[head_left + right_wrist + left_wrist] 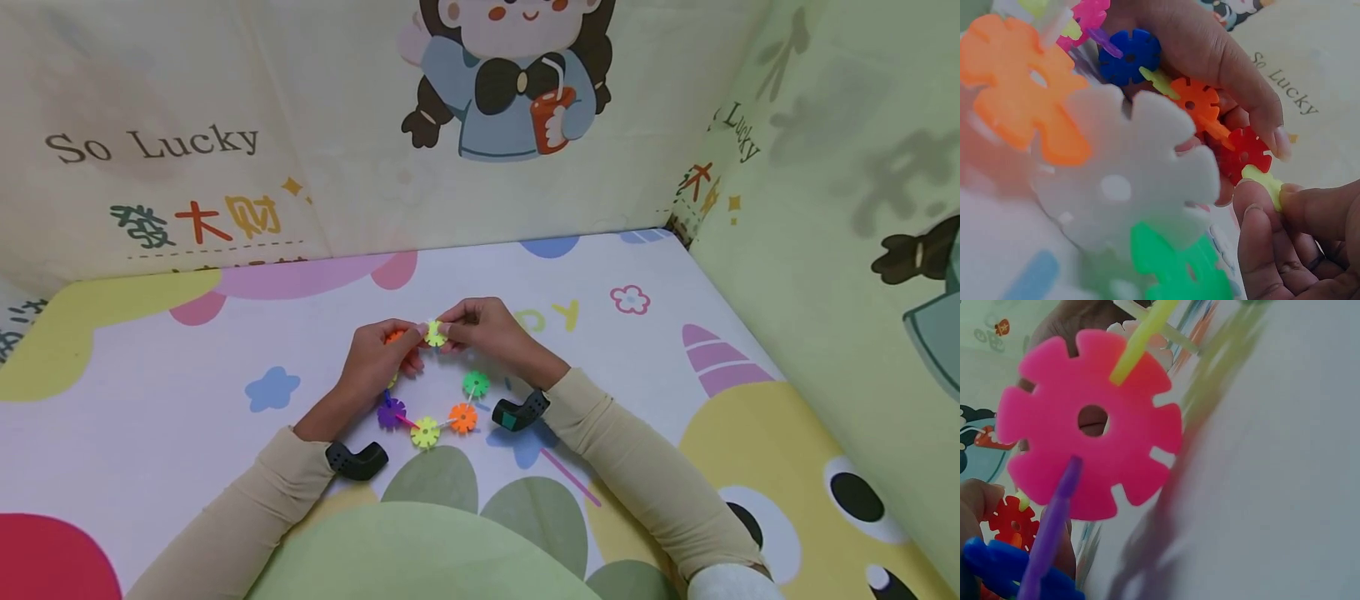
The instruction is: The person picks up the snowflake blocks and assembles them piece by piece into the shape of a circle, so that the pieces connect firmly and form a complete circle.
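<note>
Notched plastic snowflake discs, slotted edge to edge, form a curved chain hanging from my left hand [372, 360]. That hand pinches the red disc [1249, 153] at one end. My right hand [497, 329] pinches a yellow-green disc [435, 334] between thumb and fingers; it meets the red disc's edge. Orange [1192, 103] and blue [1130, 57] discs follow in the chain. A pink disc [1125, 431] looms large in the left wrist view. Lower in the loop are a purple-blue disc [390, 414], another yellow-green disc [425, 432], an orange disc [462, 417] and a green disc [476, 383].
The hands are above a table [187, 450] covered with a cartoon-print cloth. A printed fabric wall [337, 125] rises behind it, and another printed wall [817, 275] stands at the right. Dark bands [358, 461] sit at both wrists.
</note>
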Demonstrator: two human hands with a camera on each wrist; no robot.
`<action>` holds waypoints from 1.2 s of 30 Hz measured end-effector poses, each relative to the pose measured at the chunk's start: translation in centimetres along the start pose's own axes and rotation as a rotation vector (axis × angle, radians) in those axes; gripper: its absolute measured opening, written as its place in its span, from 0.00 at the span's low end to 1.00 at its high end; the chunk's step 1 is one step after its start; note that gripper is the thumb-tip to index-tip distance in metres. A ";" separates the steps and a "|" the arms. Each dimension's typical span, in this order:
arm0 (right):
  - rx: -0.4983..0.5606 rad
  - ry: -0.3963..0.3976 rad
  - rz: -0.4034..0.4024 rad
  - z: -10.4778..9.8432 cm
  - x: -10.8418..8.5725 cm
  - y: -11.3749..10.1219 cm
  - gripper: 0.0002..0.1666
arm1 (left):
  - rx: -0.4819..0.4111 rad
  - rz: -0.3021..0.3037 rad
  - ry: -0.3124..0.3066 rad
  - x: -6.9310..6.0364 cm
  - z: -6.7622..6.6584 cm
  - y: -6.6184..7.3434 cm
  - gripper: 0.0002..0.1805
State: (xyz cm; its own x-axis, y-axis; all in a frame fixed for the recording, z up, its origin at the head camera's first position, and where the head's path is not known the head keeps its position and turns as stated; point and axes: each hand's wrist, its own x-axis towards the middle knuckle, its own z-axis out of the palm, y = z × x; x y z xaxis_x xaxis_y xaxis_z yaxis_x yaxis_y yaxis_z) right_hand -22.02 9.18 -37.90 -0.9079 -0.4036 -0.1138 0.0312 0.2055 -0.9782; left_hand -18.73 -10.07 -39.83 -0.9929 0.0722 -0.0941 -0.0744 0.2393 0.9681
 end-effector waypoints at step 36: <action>-0.114 -0.004 0.000 0.2 0.1 -0.4 0.09 | -0.144 -0.049 -0.050 -0.1 0.0 0.2 0.18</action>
State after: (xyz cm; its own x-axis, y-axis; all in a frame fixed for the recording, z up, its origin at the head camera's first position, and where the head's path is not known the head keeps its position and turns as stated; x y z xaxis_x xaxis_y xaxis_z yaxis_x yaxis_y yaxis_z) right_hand -22.06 8.82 -37.57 -0.9060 -0.4074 -0.1146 -0.0170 0.3055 -0.9520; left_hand -18.64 -10.04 -39.63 -0.9822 0.1131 -0.1499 -0.1385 0.1030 0.9850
